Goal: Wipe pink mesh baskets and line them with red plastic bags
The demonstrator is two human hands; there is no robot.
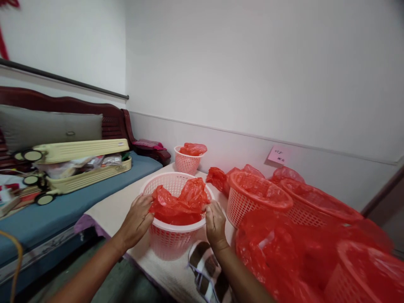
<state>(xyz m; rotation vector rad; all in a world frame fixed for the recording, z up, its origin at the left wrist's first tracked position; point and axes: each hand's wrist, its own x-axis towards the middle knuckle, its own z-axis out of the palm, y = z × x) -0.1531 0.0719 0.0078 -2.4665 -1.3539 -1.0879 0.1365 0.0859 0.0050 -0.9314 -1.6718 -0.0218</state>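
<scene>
A pale pink, perforated plastic basket (172,242) stands upright on the cloth-covered table in front of me. Inside it sits a crumpled red plastic bag (179,206), its gathered top rising to about the rim. My left hand (137,219) is at the left side of the rim, its fingers pinching the bag's left edge. On the opposite side, my right hand (215,223) has its fingers closed on the bag's right edge near the rim. The bag's lower part is hidden by the basket wall.
Baskets with red bags stand at right, including a red basket (252,206); a smaller basket (187,164) is behind. A striped cloth (205,263) lies near my right forearm. Left, a yellow suitcase (91,179) lies partly open on the blue bench (94,202). A pink note (277,155) hangs on the wall.
</scene>
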